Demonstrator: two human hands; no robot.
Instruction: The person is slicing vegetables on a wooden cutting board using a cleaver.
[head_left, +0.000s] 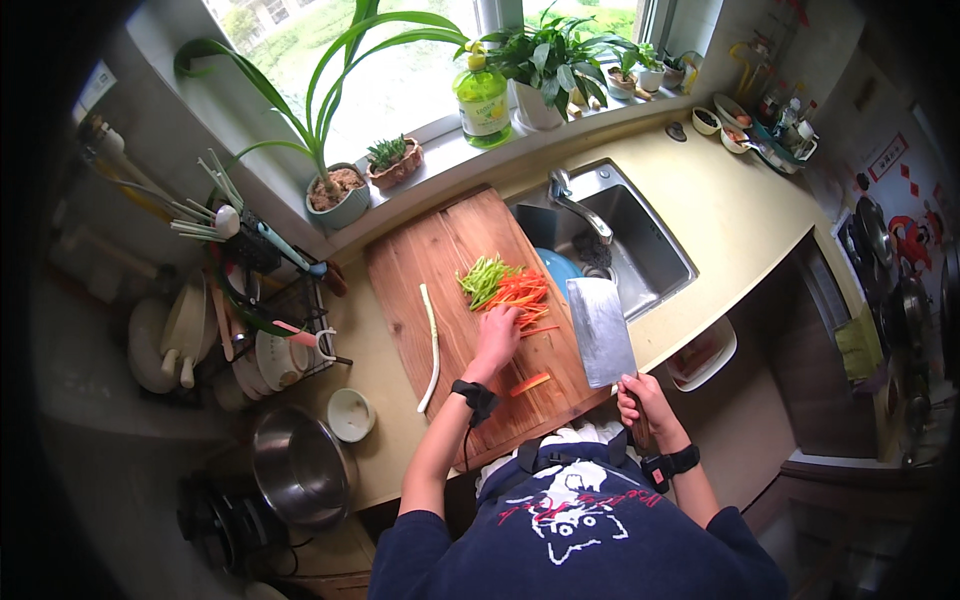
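My right hand (646, 403) grips the dark handle of a Chinese cleaver (601, 330). Its broad blade is held at the cutting board's right edge, beside the sink. At the lower end of a pile of carrot shreds (523, 289), the fingers of my left hand (501, 336) touch the strips; whether they pinch any is hidden. Green vegetable shreds (484, 279) lie against the carrot on the wooden cutting board (420, 262). One carrot piece (530, 384) rests nearer my body. Along the board's left side lies a long pale scallion stalk (430, 349).
A steel sink (660, 251) with a faucet (577, 202) adjoins the board's right side; a blue round item (556, 268) sits in it. Left are a white bowl (351, 415), a steel pot (304, 465) and a dish rack (319, 300). Potted plants and a soap bottle (482, 101) line the windowsill.
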